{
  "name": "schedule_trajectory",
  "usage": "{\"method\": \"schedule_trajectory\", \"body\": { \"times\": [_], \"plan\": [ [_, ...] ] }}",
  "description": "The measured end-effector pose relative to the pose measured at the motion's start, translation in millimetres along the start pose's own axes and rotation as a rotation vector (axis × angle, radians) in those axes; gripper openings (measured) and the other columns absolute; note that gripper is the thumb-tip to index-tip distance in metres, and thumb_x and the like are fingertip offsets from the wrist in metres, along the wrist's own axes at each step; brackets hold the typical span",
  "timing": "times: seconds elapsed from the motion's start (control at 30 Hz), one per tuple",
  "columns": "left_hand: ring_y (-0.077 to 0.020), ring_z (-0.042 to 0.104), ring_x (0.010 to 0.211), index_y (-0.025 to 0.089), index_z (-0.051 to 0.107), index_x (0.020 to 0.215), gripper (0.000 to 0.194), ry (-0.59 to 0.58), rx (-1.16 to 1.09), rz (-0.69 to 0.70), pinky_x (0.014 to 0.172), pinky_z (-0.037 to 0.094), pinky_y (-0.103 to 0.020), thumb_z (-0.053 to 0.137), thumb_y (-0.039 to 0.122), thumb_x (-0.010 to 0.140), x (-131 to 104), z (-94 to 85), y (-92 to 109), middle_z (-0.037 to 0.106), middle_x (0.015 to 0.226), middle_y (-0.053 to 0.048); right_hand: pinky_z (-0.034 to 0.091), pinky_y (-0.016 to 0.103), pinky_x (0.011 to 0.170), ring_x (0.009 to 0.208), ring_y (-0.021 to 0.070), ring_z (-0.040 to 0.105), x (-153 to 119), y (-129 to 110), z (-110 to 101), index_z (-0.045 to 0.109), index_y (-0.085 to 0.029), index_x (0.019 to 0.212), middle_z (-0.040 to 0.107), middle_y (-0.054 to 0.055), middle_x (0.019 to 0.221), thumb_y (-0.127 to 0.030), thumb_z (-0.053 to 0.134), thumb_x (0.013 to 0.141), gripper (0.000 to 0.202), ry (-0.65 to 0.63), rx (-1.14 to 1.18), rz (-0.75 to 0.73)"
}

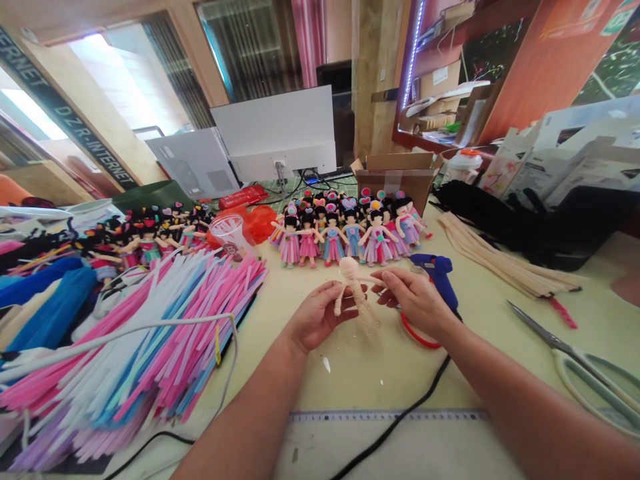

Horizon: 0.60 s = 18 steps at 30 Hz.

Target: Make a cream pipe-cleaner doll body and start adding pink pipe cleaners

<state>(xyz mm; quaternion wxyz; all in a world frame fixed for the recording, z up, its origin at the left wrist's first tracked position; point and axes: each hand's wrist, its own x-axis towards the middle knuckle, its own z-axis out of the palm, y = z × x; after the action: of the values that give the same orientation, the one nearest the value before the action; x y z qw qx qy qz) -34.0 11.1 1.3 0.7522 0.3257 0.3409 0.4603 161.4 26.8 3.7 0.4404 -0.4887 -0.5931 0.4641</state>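
Note:
A small beige doll body, bent from fuzzy pipe cleaners, is held upright above the table between my two hands. It has a round head, two arms and two legs, and no clothes or hair. My left hand pinches it at the torso and arm on the left. With closed fingertips, my right hand grips its arm on the right. Just behind my right hand lies a blue hot glue gun, partly covered by the hand. A red loop shows beneath that hand.
Finished dolls stand in rows at the back. Pink, white and blue pipe cleaners heap on the left. Scissors and beige pipe cleaners lie on the right. A black cable crosses a ruler strip in front.

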Motion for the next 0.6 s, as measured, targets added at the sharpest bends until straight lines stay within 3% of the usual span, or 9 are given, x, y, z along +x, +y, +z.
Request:
{"method": "schedule_trajectory", "body": {
  "times": [0.27, 0.47, 0.6],
  "plan": [
    [-0.0207, 0.069, 0.092, 0.014, 0.067, 0.085, 0.016, 0.025, -0.001, -0.006, 0.089, 0.051, -0.036, 0.074, 0.028, 0.079, 0.9, -0.4, 2.6, 0.074, 0.098, -0.009, 0.050, 0.027, 0.059, 0.061, 0.0143, 0.063, 3.8, 4.7, -3.1, 0.071, -0.016, 0.098, 0.072, 0.006, 0.078, -0.057, 0.057, 0.081, 0.047, 0.022, -0.018, -0.044],
    [-0.0202, 0.069, 0.092, 0.014, 0.067, 0.089, 0.016, 0.029, 0.027, -0.034, 0.087, 0.051, -0.035, 0.072, 0.027, 0.080, 0.3, 1.5, 1.2, 0.074, 0.106, -0.011, 0.044, 0.028, 0.062, 0.060, 0.0157, 0.058, -3.1, 0.9, -4.3, 0.072, -0.019, 0.092, 0.066, 0.002, 0.064, -0.037, 0.053, 0.088, 0.026, 0.047, -0.477, -0.329],
    [-0.0202, 0.068, 0.094, 0.015, 0.067, 0.088, 0.015, 0.053, 0.035, -0.026, 0.083, 0.052, -0.033, 0.072, 0.027, 0.080, 0.5, 0.6, 2.5, 0.073, 0.105, -0.011, 0.045, 0.028, 0.061, 0.057, 0.0154, 0.059, -4.4, -1.3, -5.3, 0.069, -0.019, 0.106, 0.067, 0.002, 0.066, -0.038, 0.048, 0.092, 0.031, 0.055, -0.417, -0.248]
  ]
}}
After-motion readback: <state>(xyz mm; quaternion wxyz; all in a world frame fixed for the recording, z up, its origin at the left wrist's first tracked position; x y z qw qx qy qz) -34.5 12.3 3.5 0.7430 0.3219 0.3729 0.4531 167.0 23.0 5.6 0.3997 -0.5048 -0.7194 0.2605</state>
